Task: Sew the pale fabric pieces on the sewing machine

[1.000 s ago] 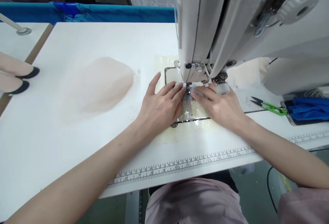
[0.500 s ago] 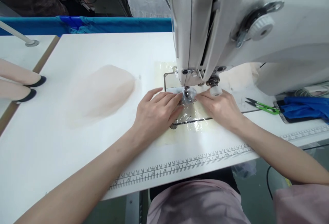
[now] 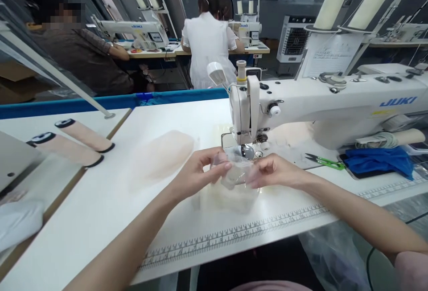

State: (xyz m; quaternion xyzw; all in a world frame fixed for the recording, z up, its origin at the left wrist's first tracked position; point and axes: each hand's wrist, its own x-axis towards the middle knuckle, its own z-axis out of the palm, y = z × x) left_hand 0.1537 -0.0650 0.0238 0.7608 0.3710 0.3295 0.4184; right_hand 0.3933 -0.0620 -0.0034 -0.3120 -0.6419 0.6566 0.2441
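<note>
Between my two hands is a thin piece of sheer, see-through fabric (image 3: 236, 173), held up just in front of the needle area. My left hand (image 3: 209, 166) pinches its left side between thumb and fingers. On its right side, the fingertips of my right hand (image 3: 269, 170) are closed, slightly blurred. Right behind the fabric stands the head of a white sewing machine (image 3: 243, 112), with its presser foot (image 3: 243, 150) above the metal plate. A pale, skin-coloured sheer piece (image 3: 172, 153) lies flat on the table to the left.
Green-handled thread snips (image 3: 326, 161) and a blue cloth (image 3: 379, 161) lie to the right. A ruler strip (image 3: 234, 237) runs along the table's front edge. Peach thread cones (image 3: 76, 148) lie at left. Two people sit at machines beyond the blue cloth-covered edge (image 3: 187, 95).
My view has tilted up, showing the room behind. Both hands have come back from beside the presser foot toward me and lifted the sheer fabric off the machine plate.
</note>
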